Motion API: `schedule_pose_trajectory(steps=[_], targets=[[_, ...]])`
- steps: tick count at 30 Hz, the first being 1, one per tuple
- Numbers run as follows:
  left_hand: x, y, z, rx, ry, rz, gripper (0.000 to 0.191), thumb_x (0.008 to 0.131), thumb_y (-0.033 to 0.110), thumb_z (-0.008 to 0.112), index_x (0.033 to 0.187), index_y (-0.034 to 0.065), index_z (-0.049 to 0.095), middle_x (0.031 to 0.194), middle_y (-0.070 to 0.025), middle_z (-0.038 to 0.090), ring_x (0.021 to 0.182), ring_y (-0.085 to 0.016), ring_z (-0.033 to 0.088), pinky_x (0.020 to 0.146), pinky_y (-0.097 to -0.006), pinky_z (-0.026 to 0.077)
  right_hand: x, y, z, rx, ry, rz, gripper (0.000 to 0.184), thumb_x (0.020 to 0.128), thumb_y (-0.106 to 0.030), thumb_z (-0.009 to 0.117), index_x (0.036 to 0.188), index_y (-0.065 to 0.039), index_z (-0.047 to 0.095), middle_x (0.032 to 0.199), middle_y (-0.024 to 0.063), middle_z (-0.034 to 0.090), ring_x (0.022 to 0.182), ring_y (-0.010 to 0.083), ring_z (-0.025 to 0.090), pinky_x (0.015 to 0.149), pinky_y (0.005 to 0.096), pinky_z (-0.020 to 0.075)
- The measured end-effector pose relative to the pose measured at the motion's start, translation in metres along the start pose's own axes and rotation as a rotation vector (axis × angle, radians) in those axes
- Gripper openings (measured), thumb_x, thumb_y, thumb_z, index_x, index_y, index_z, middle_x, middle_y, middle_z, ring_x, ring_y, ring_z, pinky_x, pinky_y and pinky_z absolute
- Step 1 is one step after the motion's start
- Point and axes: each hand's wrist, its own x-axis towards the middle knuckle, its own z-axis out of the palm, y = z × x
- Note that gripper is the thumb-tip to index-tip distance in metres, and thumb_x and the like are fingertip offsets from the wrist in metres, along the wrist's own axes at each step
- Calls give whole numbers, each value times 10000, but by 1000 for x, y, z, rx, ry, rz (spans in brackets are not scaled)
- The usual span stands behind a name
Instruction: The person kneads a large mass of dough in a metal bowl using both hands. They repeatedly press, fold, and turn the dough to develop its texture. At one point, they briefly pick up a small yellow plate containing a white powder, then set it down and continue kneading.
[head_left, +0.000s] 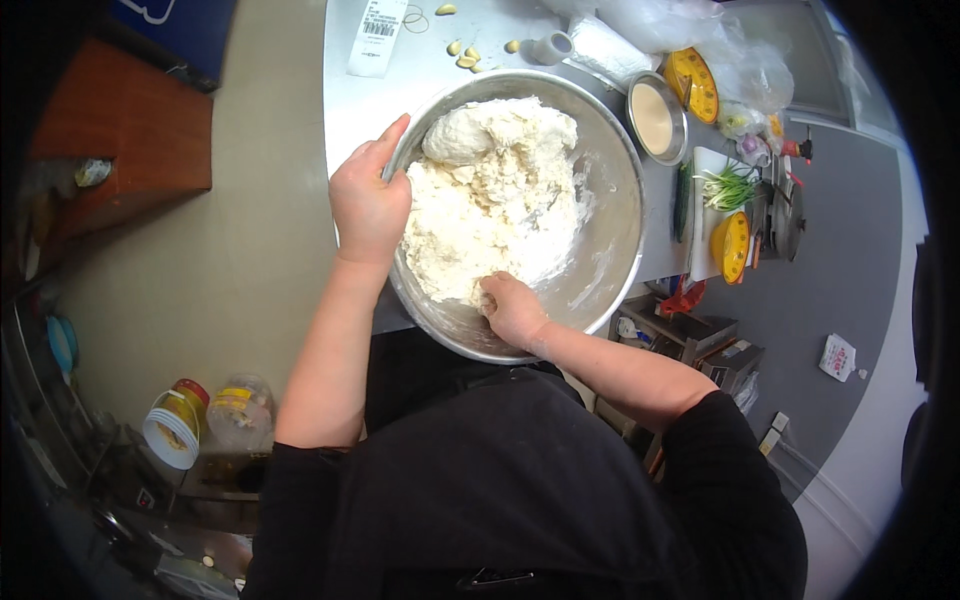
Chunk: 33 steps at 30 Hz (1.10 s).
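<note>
A large stainless steel bowl (600, 262) stands tilted at the near edge of the table, close to my body. Inside it lies a rough, shaggy mass of pale dough (465, 232), with a smoother lump at the far side and a floury film on the wall. My left hand (371, 199) grips the bowl's left rim, thumb and fingers on either side of it. Down in the bowl, my right hand (514, 309) has its fingers curled against the near edge of the dough; the fingertips are partly hidden, so whether they pinch any dough is unclear.
Beyond the bowl are garlic cloves (466, 61), a printed paper slip (375, 37) and a roll (553, 48). To the right stand a metal bowl of pale liquid (651, 120), a cucumber (682, 202), spring onions (726, 187) on a white board (701, 259), and yellow bowls (730, 247).
</note>
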Motion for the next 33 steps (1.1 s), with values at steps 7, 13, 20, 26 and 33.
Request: schedule_pose_trajectory(steps=[7, 13, 20, 26, 33], targets=[[-6, -3, -2, -89, -30, 17, 581, 694, -84, 531, 1234, 104, 639, 894, -132, 666, 791, -168, 620, 760, -273, 479, 22, 109, -103, -426, 60, 54, 233, 761, -20, 559, 968, -27, 664, 995, 174, 643, 926, 325, 635, 827, 417, 528], [3, -3, -1, -14, 5, 15, 571, 696, -79, 538, 1227, 104, 643, 925, -134, 673, 811, -169, 628, 766, -271, 478, 2, -23, 2, 27, -26, 127, 220, 752, 9, 546, 962, 23, 609, 1067, 232, 592, 1035, 372, 571, 883, 440, 484], [12, 2, -9, -11, -127, 6, 576, 696, -82, 526, 1225, 116, 639, 873, -162, 656, 778, -273, 627, 744, -335, 493, -11, 84, -73, -232, -266, 179, 131, 814, -90, 620, 931, -37, 648, 968, 179, 646, 907, 309, 646, 809, 407, 517], [12, -6, 0, -79, -19, 25, 573, 691, -72, 527, 1209, 138, 653, 883, -162, 662, 789, -281, 635, 752, -342, 491, -10, 77, -131, -639, 6, 136, 219, 763, -78, 651, 962, 12, 640, 1088, 171, 596, 965, 314, 611, 810, 361, 556], [13, -5, -1, -63, -31, -12, 572, 691, -66, 524, 1204, 148, 660, 921, -142, 683, 811, -237, 643, 773, -308, 494, -36, 12, -21, 32, -90, -78, 134, 795, -84, 584, 898, -36, 655, 984, 203, 614, 964, 373, 599, 872, 438, 487]])
